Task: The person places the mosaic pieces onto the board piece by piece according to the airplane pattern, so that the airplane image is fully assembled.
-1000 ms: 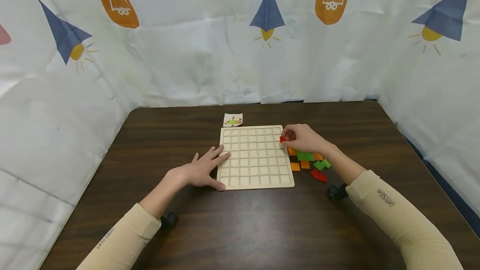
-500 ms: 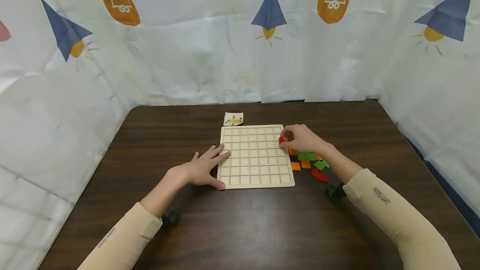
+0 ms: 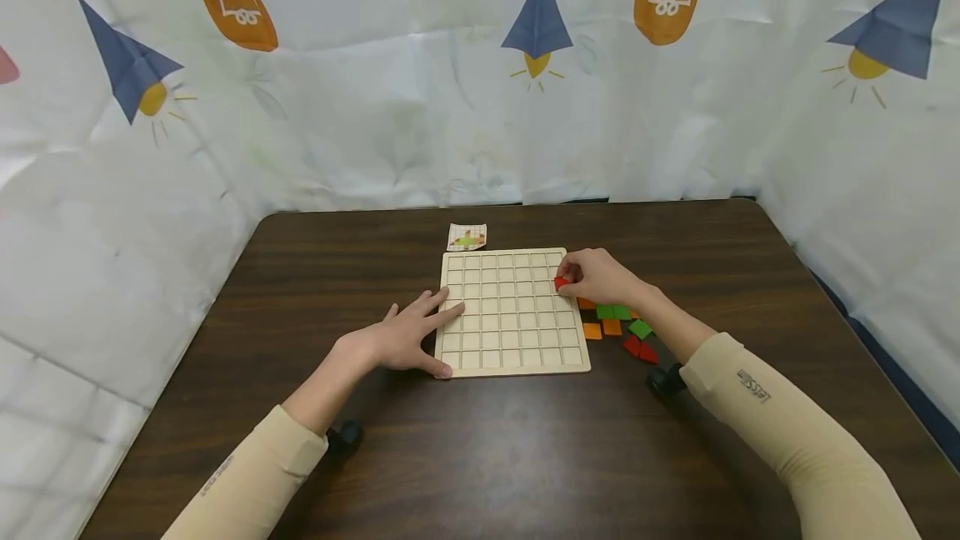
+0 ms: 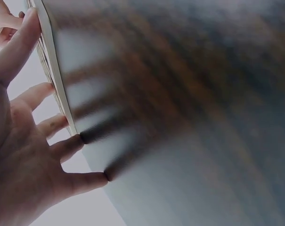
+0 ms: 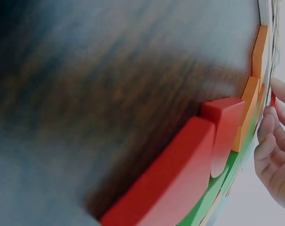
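Note:
A pale wooden board (image 3: 510, 323) with a grid of square recesses lies on the table. My left hand (image 3: 405, 342) rests on its left edge with spread, straight fingers. In the left wrist view, the thumb (image 4: 20, 47) and fingertips touch the board's side and the table. My right hand (image 3: 600, 280) pinches a small red tile (image 3: 560, 282) between thumb and fingers over the board's upper right squares. Only a sliver of that tile (image 5: 273, 99) shows in the right wrist view. Whether it touches the board, I cannot tell.
Loose orange tiles (image 3: 592, 331), green tiles (image 3: 613, 312) and two red tiles (image 3: 641, 349) lie right of the board, partly under my right arm. A small card (image 3: 467, 237) with a coloured grid picture lies behind the board. White patterned curtains (image 3: 360, 132) surround the dark table (image 3: 510, 457).
My right hand has moved slightly left with the red tile, from the board's right edge further onto its squares. My left hand has stayed nearly still.

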{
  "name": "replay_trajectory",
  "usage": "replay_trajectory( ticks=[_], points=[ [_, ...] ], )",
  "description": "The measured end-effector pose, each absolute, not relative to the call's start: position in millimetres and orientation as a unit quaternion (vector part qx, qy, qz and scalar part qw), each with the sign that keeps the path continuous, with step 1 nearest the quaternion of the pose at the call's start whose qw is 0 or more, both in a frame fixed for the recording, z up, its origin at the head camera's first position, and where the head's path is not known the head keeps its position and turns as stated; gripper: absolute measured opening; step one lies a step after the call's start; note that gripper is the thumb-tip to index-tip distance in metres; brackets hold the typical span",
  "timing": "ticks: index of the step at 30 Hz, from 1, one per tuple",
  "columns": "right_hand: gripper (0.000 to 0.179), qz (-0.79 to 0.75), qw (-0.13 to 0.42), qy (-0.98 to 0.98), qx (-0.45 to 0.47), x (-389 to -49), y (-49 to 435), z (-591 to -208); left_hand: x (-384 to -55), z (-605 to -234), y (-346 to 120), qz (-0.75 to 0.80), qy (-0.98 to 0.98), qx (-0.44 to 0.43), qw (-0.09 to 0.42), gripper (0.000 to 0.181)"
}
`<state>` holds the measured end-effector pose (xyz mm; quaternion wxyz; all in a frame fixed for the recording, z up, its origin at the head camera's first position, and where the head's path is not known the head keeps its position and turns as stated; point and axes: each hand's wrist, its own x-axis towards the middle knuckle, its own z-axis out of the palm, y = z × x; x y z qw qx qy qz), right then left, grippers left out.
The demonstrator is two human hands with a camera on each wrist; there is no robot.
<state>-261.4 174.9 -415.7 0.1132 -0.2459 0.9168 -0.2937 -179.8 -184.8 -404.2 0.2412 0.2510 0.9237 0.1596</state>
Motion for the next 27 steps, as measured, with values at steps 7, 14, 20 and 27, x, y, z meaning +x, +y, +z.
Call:
replay_trajectory(
  ticks=[7, 14, 20, 27],
  points=[
    [0.021, -0.293, 0.119, 0.914, -0.254, -262.4, 174.4, -415.1, -181.0, -402.0, -183.1, 0.153, 0.924, 0.25, 0.244, 0.105],
    [0.01, -0.296, 0.113, 0.914, -0.255, -263.6, 174.8, -416.3, -181.0, -400.4, -181.0, 0.147, 0.925, 0.248, 0.248, 0.105],
    [0.008, -0.298, 0.119, 0.911, -0.26, -263.3, 176.1, -415.6, -180.3, -401.2, -180.4, 0.146, 0.925, 0.248, 0.249, 0.105],
    [0.012, -0.311, 0.112, 0.908, -0.259, -262.9, 188.3, -410.5, -179.8, -400.7, -180.5, 0.149, 0.926, 0.247, 0.245, 0.105]
  ],
)
